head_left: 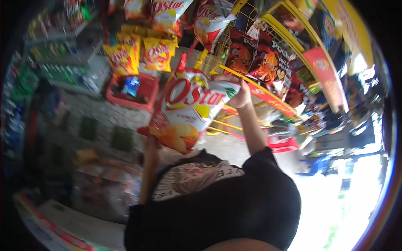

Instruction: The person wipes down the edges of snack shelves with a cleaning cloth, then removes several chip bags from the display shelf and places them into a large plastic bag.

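Note:
A white and red O'Star bag of potato chips (184,108) is held up in front of my chest, tilted, with its printed face toward me. My right hand (239,95) is closed around its upper right edge, the thumb side showing and some fingers behind the bag. At the lower left corner, my left hand (151,147) grips the bag from below; most of its fingers are hidden behind it. Just above hang more O'Star bags (212,21), and small yellow O'Star packs (158,54) hang to the upper left.
A yellow wire rack (268,96) with dark squid-printed snack bags (268,62) stands at the right. Below the yellow packs sits a red basket (133,102) with a blue item inside. Blurred shelves (67,54) of goods line the left. A red object (282,144) lies beyond my right arm.

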`<state>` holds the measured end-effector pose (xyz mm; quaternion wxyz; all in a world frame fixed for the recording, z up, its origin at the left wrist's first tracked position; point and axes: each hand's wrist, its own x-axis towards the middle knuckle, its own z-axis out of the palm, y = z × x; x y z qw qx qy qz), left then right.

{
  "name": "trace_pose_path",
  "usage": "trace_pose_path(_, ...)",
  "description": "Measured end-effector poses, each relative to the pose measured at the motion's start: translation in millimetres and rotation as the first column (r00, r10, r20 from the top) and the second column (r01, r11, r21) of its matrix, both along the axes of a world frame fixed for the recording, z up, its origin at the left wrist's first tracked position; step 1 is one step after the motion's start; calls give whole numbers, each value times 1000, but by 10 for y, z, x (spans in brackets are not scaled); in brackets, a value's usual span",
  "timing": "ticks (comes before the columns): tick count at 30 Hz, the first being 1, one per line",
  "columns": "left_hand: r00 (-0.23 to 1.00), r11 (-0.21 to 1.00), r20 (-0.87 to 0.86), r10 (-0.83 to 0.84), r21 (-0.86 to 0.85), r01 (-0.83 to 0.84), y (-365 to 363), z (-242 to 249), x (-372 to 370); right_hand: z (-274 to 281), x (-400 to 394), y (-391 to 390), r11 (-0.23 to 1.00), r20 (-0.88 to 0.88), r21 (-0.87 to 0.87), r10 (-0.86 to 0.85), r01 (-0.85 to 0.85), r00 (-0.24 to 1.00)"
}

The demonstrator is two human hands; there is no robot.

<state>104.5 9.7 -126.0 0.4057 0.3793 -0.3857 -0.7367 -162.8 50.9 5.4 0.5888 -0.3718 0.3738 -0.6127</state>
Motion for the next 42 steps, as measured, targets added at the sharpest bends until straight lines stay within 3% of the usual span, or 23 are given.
trace_pose_path(4, 991, 984, 21, -129, 124, 125, -113, 132, 141, 40, -8, 90, 986, 96, -75, 157, -150, 983)
trace_pose_path(8, 977, 989, 154, -146, 33, 142, -224, 65, 268, -112, 31, 208, 997, 52, 20, 70, -71, 996)
trace_pose_path(12, 961, 967, 136, -241, -57, 250, -325, 121, 294, -343, -16, 241, 982, -211, 180, 95, -56, 973)
trace_pose_path(17, 949, 956, 141, -282, -41, 290, -386, 97, 337, -262, 39, 242, 986, -213, 166, 32, 4, 977)
trace_pose_path(21, 949, 957, 133, -287, 9, 289, -415, 118, 328, -233, 77, 156, 995, -233, 94, 2, 21, 972)
trace_pose_path(23, 987, 984, 13, -159, -73, 160, -362, 245, 237, -195, 87, 124, 998, -252, 62, -11, 27, 968)
trace_pose_path(26, 989, 992, -126, -82, -111, 68, -390, 365, 83, -74, 54, 6, 992, -498, 33, -88, 121, 863)
trace_pose_path(28, 971, 989, -194, -140, -67, 129, -447, 385, 12, 115, -17, -84, 985, -743, -2, -116, 172, 660)
trace_pose_path(30, 941, 983, -289, -178, -16, 181, -554, 209, -92, 384, 26, -201, 974, -772, -30, -166, 226, 614)
trace_pose_path(32, 941, 922, -170, -294, -310, 232, -696, -148, -278, 456, -48, -361, 973, -873, -71, -168, 222, 458)
trace_pose_path(34, 958, 943, -19, -286, -186, 277, -802, -466, -532, 475, -24, -515, 963, -920, 21, -86, 268, 383)
trace_pose_path(35, 872, 941, -490, -11, 290, 175, -735, -280, -659, 412, 6, -546, 939, -939, 58, -64, 340, 337)
trace_pose_path(36, 831, 935, -543, -120, 221, 279, -721, -532, -680, 343, -7, -565, 935, -949, 130, 21, 329, 315)
trace_pose_path(38, 735, 922, -654, -178, 150, 357, -610, -1174, -845, 250, -27, -606, 939, -964, 126, 39, 321, 264)
trace_pose_path(39, 732, 913, -661, -162, 181, 365, -588, -967, -812, 251, 23, -630, 941, -961, 142, 57, 306, 270)
trace_pose_path(42, 721, 875, -671, -174, 230, 425, -415, -1159, -929, 159, -7, -604, 879, -960, 222, 120, 422, 254)
